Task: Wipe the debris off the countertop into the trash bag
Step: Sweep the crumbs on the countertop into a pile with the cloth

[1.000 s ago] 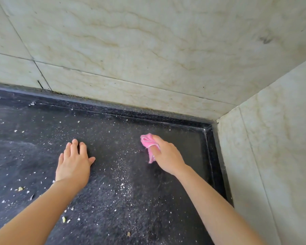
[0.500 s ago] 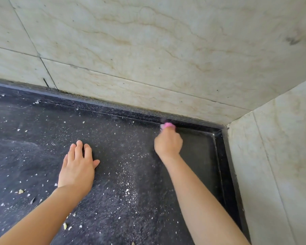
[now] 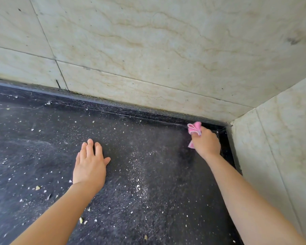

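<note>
the right hand has pushed further along the back edge since a moment ago and now sits in the far corner of the dark desk, where the two tiled walls meet. its fingers are clenched around a bunched pink cloth, which pokes out toward the back lip. the left hand stays flat on the desk, fingers released, well apart from the cloth. white debris lies in a band between the hands, so the corner is probably the start of a sweep. no trash bag is in view.
</note>
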`<action>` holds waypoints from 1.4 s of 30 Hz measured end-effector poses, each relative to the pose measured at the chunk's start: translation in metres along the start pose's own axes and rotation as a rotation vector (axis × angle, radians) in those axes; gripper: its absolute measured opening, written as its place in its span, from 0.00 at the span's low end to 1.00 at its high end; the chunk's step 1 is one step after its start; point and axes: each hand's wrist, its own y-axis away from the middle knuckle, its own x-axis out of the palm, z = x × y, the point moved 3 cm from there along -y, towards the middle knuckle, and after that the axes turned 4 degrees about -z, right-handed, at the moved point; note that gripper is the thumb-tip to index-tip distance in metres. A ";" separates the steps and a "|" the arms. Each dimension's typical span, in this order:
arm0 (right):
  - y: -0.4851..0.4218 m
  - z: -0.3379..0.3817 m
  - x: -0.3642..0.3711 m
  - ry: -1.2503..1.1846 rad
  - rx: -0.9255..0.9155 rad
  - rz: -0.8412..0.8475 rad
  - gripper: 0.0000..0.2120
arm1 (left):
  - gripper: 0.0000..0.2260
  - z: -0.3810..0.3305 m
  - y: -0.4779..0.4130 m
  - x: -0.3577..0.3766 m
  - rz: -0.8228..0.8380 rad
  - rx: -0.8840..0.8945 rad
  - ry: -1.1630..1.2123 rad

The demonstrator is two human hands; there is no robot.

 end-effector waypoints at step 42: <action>0.279 0.065 0.075 -0.209 -0.048 0.219 0.21 | 0.40 0.076 0.157 0.041 -0.085 -0.012 0.124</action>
